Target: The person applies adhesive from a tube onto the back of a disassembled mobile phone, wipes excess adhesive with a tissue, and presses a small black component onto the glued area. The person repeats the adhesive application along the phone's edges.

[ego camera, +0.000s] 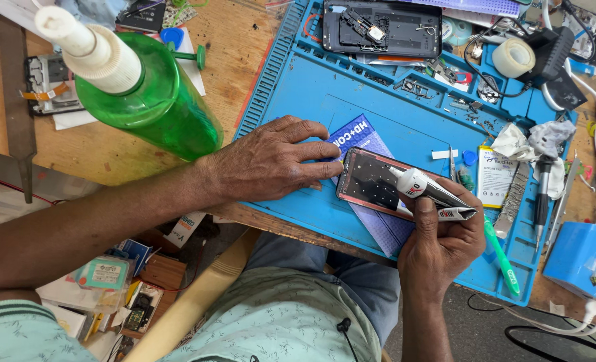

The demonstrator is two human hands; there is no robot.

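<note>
Our left hand (pixel 271 159), fingers spread flat, fingertips pinning black rectangular phone frame (pixel 372 184) on blue silicone mat (pixel 298 100). Our right hand (pixel 442 238) fingers pinch squeezed white glue tube (pixel 429 191), nozzle over frame.

Plastic, rubber and worn wood on a repair bench

The work mat (pixel 378 100) looks like matt blue rubber; the phone frame (pixel 372 181) has a dark, dull inner face with a coppery rim; the adhesive tube (pixel 432 194) is crinkled foil with a smooth white plastic nozzle; the bottle (pixel 154 100) is glossy translucent green plastic; the tabletop (pixel 231 47) is scuffed bare wood.
</note>
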